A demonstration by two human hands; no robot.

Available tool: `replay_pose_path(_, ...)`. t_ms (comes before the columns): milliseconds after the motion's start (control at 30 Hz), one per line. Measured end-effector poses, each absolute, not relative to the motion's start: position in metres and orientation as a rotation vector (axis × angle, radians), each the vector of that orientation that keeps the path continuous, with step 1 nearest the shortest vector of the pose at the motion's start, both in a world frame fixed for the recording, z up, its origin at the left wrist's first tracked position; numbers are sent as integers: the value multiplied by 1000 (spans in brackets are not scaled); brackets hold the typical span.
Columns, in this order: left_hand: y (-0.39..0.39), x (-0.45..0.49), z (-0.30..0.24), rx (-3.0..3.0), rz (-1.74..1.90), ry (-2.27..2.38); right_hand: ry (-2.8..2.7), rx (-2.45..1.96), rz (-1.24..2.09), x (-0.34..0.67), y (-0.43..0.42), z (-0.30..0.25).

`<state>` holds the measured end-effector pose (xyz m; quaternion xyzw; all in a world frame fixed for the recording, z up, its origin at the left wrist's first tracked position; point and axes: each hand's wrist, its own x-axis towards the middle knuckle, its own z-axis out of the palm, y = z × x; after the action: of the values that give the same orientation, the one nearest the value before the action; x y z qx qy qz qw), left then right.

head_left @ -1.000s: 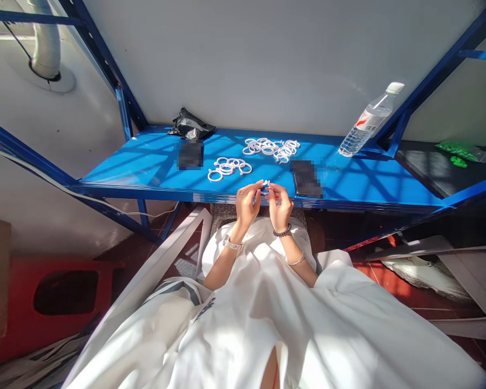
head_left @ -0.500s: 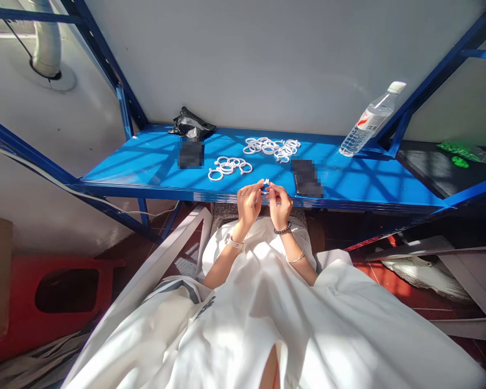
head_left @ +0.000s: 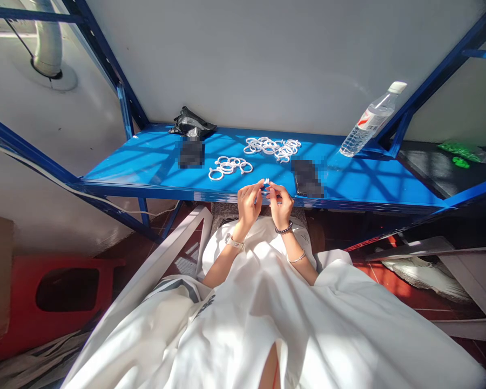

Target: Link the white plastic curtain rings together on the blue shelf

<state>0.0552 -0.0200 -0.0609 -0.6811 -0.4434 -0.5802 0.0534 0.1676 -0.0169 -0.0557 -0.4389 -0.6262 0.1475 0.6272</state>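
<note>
My left hand [head_left: 249,204] and my right hand [head_left: 281,204] meet at the front edge of the blue shelf [head_left: 146,162]. Both pinch one small white plastic ring [head_left: 266,185] between their fingertips. Just beyond my hands, a small pile of white rings [head_left: 228,167] lies on the shelf. A larger pile of white rings [head_left: 272,148] sits farther back. My left wrist wears a watch, my right a bead bracelet.
A clear water bottle [head_left: 370,121] leans at the shelf's right rear. A crumpled black bag [head_left: 191,125] lies at the back left. Two blurred dark items [head_left: 306,177] rest on the shelf. A red stool [head_left: 60,292] stands on the floor at left. White cloth covers my lap.
</note>
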Motion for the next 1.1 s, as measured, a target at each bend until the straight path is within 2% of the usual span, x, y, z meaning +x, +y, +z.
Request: replay_pose_path(1100, -22, 55, -59, -2085, -1788, -1349, -1455, -1023, 371, 170, -21, -48)
